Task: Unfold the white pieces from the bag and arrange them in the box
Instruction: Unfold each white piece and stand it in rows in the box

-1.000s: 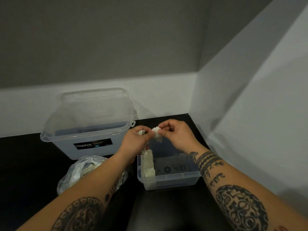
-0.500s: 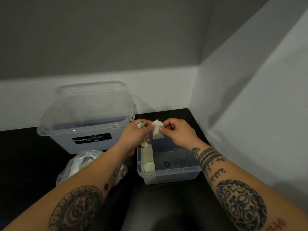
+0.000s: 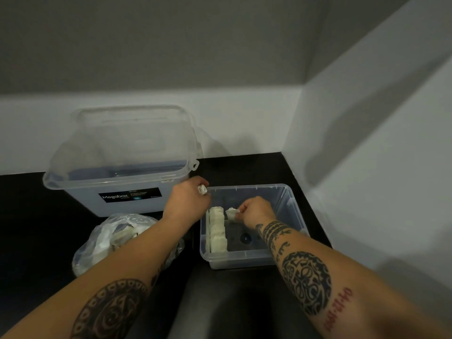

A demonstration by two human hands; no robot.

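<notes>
Right hand: the right hand [image 3: 256, 211] was inside the box [image 3: 244, 260], fingers curled and pinching a loose piece [image 3: 231, 213] just beside the far end of the row.
Left hand: the left hand [image 3: 187, 204] hovered at the box's far left corner, fingers closed round a small piece [image 3: 202, 190] held above the rim.
Row of pieces: the row of pieces [image 3: 217, 232] stood along the left wall of the box, front to back.
Bag: the bag [image 3: 97, 243] lay on the dark counter [image 3: 29, 216] left of the box, in front of the large tub [image 3: 117, 201], with more white pieces inside.
Risk, placing: the loose piece looked crumpled; set down like that, it could lean on the row and tip it.
Risk, left hand: a slack grip could drop the small piece outside the box, since it hung near the rim.
Risk, forearm: the left forearm crossed over the bag and might drag it.
Hard to see: the light was dim, so the loose piece was possibly only half unfolded. The count in the row was unclear, and the bag's right side was hidden by the forearm.
</notes>
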